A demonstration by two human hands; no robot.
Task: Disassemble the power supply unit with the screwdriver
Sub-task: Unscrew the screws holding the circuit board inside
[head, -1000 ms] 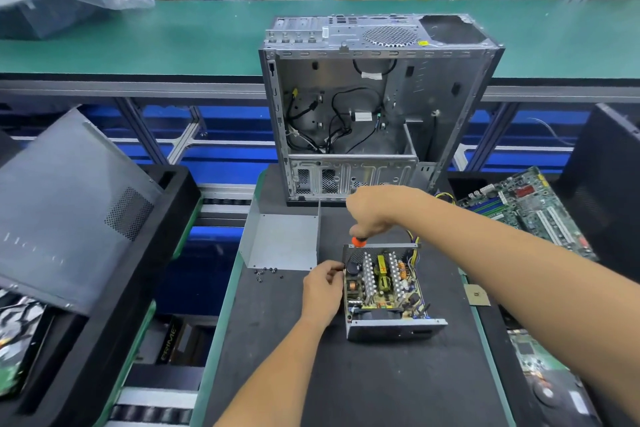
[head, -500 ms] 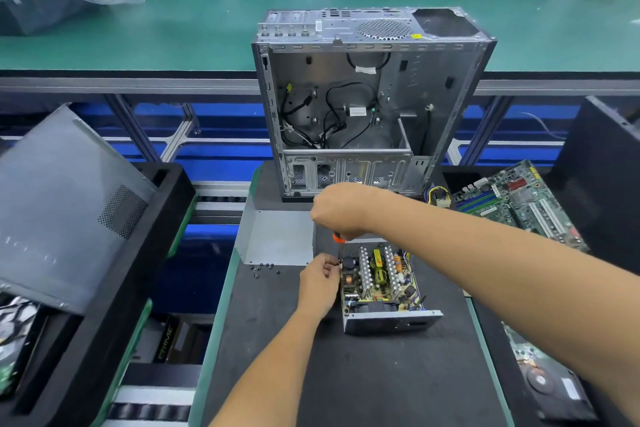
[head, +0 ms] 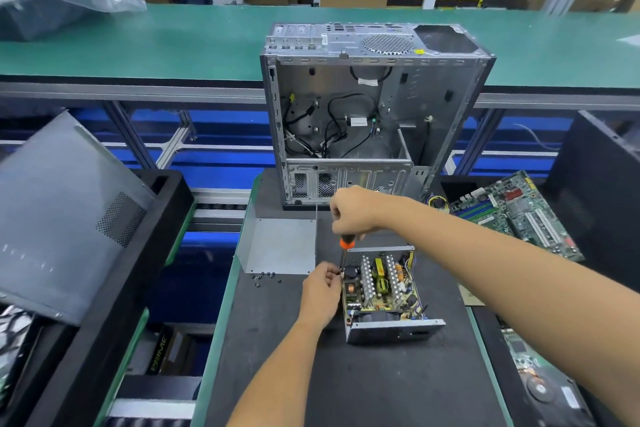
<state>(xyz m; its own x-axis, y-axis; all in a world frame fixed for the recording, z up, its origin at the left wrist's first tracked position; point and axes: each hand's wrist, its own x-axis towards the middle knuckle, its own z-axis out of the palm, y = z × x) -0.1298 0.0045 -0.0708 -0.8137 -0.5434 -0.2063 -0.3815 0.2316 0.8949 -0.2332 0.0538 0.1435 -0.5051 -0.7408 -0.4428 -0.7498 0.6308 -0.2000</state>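
Observation:
The power supply unit (head: 384, 288) lies open on the black mat, its circuit board, heat sinks and coils exposed. My right hand (head: 351, 211) grips the orange-and-black screwdriver (head: 346, 242) upright over the unit's far left corner, with the shaft pointing down. My left hand (head: 320, 291) is at the unit's left wall, its fingertips pinching at the spot where the screwdriver tip meets the unit. The tip itself is hidden behind those fingers.
The removed grey cover (head: 280, 246) lies left of the unit with several loose screws (head: 265, 277) at its near edge. An empty computer case (head: 374, 114) stands behind. A motherboard (head: 516, 215) lies at right, a hard drive (head: 543, 388) at near right, and a black bin (head: 104, 288) holding a side panel at left.
My right hand with the screwdriver first shifted left, then back right over the unit's far left corner. My left hand stays at the unit's left wall.

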